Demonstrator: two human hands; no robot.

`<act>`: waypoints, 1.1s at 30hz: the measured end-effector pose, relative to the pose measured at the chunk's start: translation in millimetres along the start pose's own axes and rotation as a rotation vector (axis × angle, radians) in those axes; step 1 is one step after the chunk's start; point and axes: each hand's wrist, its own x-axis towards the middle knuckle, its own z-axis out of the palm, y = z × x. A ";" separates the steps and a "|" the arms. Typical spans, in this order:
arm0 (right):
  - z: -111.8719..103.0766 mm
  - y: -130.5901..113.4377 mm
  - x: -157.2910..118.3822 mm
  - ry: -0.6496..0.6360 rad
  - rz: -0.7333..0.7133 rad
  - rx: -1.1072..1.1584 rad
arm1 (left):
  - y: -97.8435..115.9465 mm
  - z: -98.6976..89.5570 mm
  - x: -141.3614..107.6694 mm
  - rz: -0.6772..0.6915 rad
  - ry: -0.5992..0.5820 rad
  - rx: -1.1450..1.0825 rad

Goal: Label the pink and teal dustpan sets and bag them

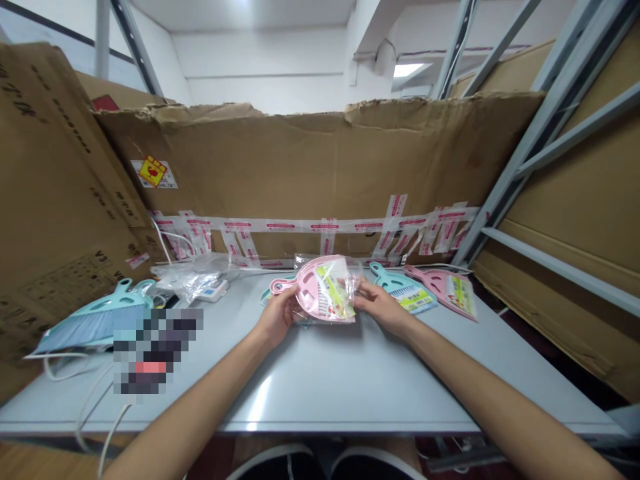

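Note:
Between my hands is a pink dustpan and brush set (309, 293) in a clear plastic bag, with a yellow-green label on its front. My left hand (278, 312) grips it near the looped handle, thumb on top. My right hand (376, 303) pinches the bag's right edge by the label. Behind and below the pink set, part of a teal piece (267, 295) shows; the rest is hidden. Just right of my right hand lies a bagged teal dustpan and brush set (407, 297), and beside it a bagged pink dustpan set (445, 287).
Larger teal dustpan and brush pieces (95, 320) lie at the left, near crumpled clear plastic bags (193, 277). A blurred-out dark object (157, 350) with a white cable lies in front. A taped cardboard wall (320, 167) closes the back of the grey table (350, 387); metal shelf posts (530, 153) stand right.

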 end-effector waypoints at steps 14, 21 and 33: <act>10.6 -5.2 -7.6 0.122 -0.200 -0.555 | -11.0 2.9 -2.0 0.065 -0.055 0.019; 7.7 1.8 -5.7 0.121 -0.133 -0.413 | -13.4 5.5 -0.6 0.019 -0.103 -0.020; 9.0 -9.8 -6.8 0.008 -0.110 -0.423 | -16.0 7.6 -2.3 0.010 -0.124 0.028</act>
